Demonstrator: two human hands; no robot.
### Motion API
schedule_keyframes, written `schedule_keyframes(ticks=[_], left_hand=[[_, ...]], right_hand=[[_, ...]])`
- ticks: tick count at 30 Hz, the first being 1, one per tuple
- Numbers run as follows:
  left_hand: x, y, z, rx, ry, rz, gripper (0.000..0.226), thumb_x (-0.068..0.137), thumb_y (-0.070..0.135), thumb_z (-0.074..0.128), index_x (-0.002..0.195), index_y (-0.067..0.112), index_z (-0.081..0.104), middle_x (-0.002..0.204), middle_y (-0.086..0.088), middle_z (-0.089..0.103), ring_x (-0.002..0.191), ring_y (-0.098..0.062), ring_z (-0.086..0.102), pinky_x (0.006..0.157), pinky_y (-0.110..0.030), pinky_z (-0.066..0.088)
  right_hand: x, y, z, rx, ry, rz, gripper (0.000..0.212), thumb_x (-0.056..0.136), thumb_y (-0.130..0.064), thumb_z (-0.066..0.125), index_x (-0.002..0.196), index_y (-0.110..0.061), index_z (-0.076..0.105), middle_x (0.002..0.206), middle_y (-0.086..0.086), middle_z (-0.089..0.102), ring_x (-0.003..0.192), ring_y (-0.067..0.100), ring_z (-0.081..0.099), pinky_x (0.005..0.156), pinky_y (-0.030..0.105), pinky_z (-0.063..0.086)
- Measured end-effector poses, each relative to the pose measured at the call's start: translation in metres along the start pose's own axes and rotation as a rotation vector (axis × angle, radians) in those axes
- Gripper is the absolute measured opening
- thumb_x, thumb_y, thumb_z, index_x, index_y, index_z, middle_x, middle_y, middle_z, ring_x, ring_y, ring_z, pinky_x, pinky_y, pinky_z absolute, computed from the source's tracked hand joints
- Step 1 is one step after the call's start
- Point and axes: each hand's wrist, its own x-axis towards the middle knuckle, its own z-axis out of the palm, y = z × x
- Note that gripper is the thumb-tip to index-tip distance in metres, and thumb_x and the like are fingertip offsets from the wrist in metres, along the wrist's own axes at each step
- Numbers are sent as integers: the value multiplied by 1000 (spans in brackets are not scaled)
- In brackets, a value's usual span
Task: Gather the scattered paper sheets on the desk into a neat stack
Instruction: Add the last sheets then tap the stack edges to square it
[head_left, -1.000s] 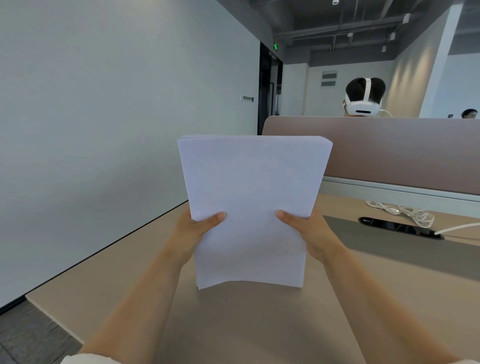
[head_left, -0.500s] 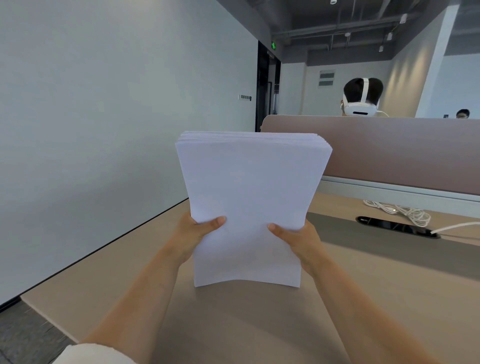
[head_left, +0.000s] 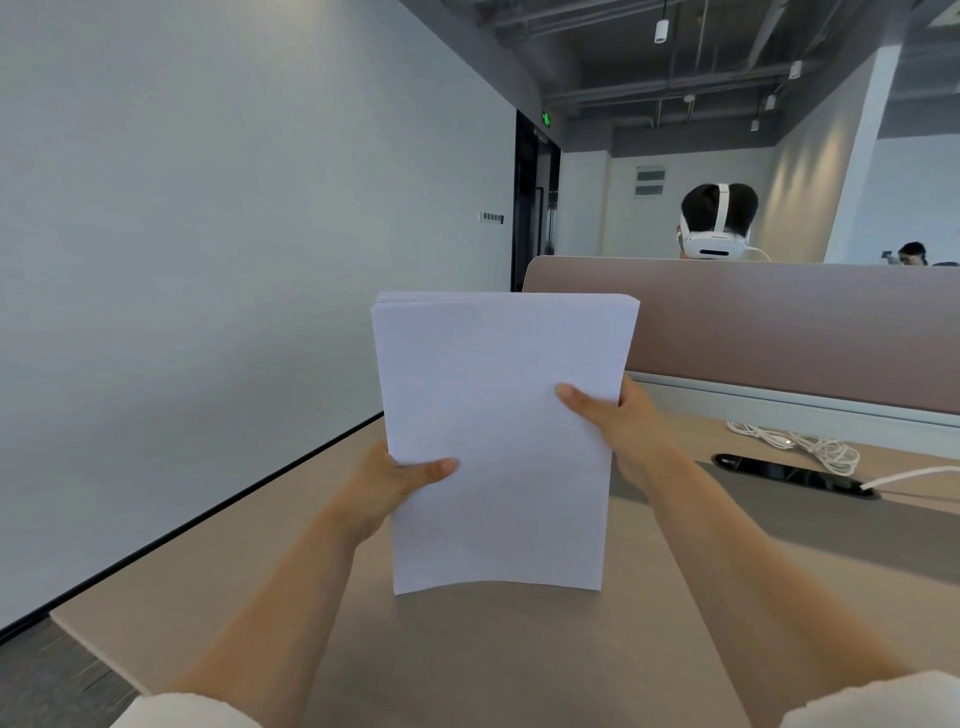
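I held the paper stack (head_left: 498, 441) upright between my 2 hands, its bottom edge seemingly resting on the desk (head_left: 467, 654) below them, probably to square the sheets. My left hand (head_left: 395, 483) gripped one side, thumb in front; my right hand (head_left: 618, 421) gripped the other, higher up.
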Motion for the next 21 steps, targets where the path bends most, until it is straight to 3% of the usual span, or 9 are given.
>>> schedule_keyframes(ticks=[3, 9, 13, 15, 18, 21], left_hand=[[-1, 2, 2, -11, 23, -24, 54, 56, 29, 88, 106, 18, 69, 103, -1, 74, 99, -23, 69, 86, -41, 54], [-5, -3, 16, -3, 252, 0, 39, 64, 24, 84, 99, 20, 69, 99, -1, 73, 91, -22, 70, 84, -47, 56], [-8, 6, 25, 32, 372, 106, 20, 75, 15, 78, 84, 29, 65, 87, 10, 70, 83, -12, 68, 71, -31, 55], [-11, 5, 27, 34, 375, 108, 21, 77, 14, 76, 80, 31, 63, 83, 13, 68, 79, -7, 66, 64, -24, 51], [-16, -3, 28, 35, 294, 69, 20, 71, 20, 78, 87, 27, 68, 87, 5, 72, 86, -17, 69, 72, -32, 55], [-20, -8, 20, -111, 142, 64, 54, 59, 32, 79, 110, 19, 67, 105, -1, 72, 98, -21, 69, 83, -40, 54]], right_hand=[[-3, 1, 5, 42, 29, 14, 20, 77, -19, 75, 93, -26, 66, 92, -7, 73, 87, 17, 70, 85, 43, 55], [-11, -1, 27, -26, 237, -44, 11, 83, -22, 71, 79, -28, 63, 79, -7, 67, 78, 21, 64, 76, 35, 53], [-11, -9, 34, -20, 298, -92, 9, 81, -24, 71, 76, -26, 64, 80, -6, 69, 79, 21, 66, 77, 37, 54], [-11, -8, 35, 21, 288, -81, 7, 80, -23, 71, 79, -25, 65, 83, -6, 70, 80, 19, 67, 77, 36, 55], [-14, 6, 31, 42, 186, 4, 14, 81, -17, 71, 90, -25, 64, 95, -2, 71, 85, 17, 67, 82, 37, 54], [-16, 21, 25, 32, 87, 67, 24, 80, -17, 72, 100, -27, 66, 104, -3, 71, 97, 19, 67, 91, 43, 52]])
